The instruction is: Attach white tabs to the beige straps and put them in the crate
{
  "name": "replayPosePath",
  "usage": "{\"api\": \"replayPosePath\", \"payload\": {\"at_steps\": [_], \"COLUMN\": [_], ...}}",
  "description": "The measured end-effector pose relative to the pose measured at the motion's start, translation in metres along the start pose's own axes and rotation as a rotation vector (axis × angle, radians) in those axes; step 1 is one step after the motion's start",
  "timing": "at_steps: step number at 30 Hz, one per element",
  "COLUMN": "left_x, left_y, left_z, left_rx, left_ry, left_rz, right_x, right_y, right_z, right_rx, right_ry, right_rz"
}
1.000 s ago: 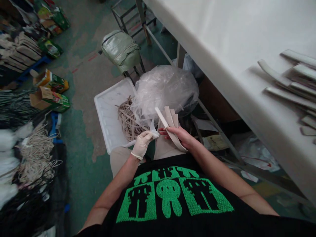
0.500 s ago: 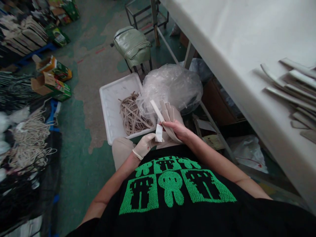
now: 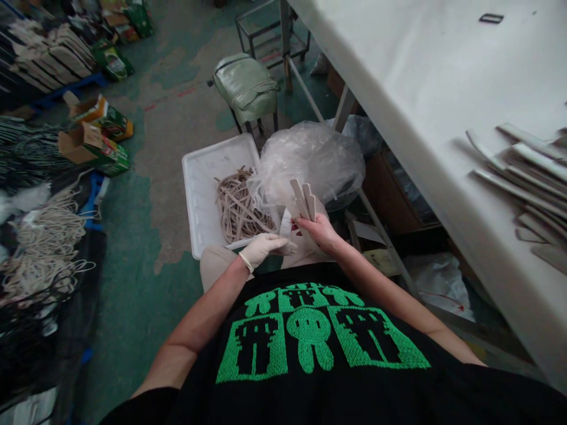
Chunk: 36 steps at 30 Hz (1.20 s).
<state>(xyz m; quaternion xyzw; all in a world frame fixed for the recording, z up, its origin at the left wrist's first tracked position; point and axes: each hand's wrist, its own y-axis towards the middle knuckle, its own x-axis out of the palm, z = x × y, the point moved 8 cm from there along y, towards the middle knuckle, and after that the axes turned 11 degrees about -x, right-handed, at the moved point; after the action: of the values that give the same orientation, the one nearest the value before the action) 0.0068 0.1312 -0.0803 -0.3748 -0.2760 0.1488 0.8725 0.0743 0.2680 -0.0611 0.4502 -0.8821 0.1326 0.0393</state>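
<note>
In my bare right hand is a small fan of flat beige straps, their ends pointing up and away from me. A white strip shows beside that hand's fingertips; part of it is hidden. My left hand, in a pale glove, lies just below the strip with fingers stretched toward the right hand. Its fingertips are blurred, and I cannot tell whether they touch the strip. Just past my knees, a white plastic tub holds a tangle of narrow beige strips.
A clear plastic bag bulges beside the tub. Behind it stands a stool with a green wrapped seat. The white table on my right carries more straps. Cord bundles and open cartons lie left.
The white strip no longer stands up beside the straps; it sits lower, by the right fingertips. My left hand has gone from pinching its lower end to stretched fingers. The straps are bunched closer.
</note>
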Motion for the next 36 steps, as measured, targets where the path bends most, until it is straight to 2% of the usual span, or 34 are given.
{"api": "replayPosePath", "payload": {"at_steps": [1,3,5,7,9,10,11,13,17,20,22,30,36], "left_x": [-0.005,-0.029,-0.064,-0.097,-0.119,-0.125,-0.128,-0.126,-0.1,-0.083,-0.076,-0.064,-0.05], "left_y": [-0.005,-0.029,-0.074,-0.132,-0.18,-0.193,-0.197,-0.18,-0.1,-0.066,-0.059,-0.056,-0.041], "left_z": [0.012,0.047,0.092,0.136,0.164,0.168,0.167,0.147,0.073,0.037,0.029,0.024,0.006], "left_rx": [0.051,0.214,0.453,0.743,0.967,1.015,1.018,0.903,0.521,0.419,0.418,0.416,0.344], "left_ry": [-0.088,-0.285,-0.455,-0.554,-0.597,-0.602,-0.601,-0.592,-0.627,-0.694,-0.732,-0.795,-0.802], "left_rz": [0.034,0.16,0.32,0.415,0.447,0.463,0.479,0.508,0.471,0.446,0.426,0.389,0.337], "right_x": [-0.004,-0.011,-0.014,-0.012,-0.007,-0.004,-0.001,0.008,0.028,0.036,0.04,0.05,0.06], "right_y": [-0.001,-0.005,-0.012,-0.022,-0.033,-0.039,-0.044,-0.055,-0.068,-0.068,-0.066,-0.064,-0.054], "right_z": [-0.005,-0.016,-0.026,-0.033,-0.037,-0.039,-0.04,-0.043,-0.053,-0.056,-0.056,-0.057,-0.05], "right_rx": [-0.009,-0.036,-0.055,-0.065,-0.063,-0.057,-0.049,-0.04,-0.088,-0.132,-0.16,-0.285,-0.291], "right_ry": [0.011,0.011,-0.035,-0.104,-0.169,-0.202,-0.234,-0.309,-0.432,-0.499,-0.548,-0.819,-0.89], "right_rz": [0.03,0.063,0.046,-0.009,-0.065,-0.094,-0.125,-0.213,-0.374,-0.403,-0.409,-0.448,-0.45]}}
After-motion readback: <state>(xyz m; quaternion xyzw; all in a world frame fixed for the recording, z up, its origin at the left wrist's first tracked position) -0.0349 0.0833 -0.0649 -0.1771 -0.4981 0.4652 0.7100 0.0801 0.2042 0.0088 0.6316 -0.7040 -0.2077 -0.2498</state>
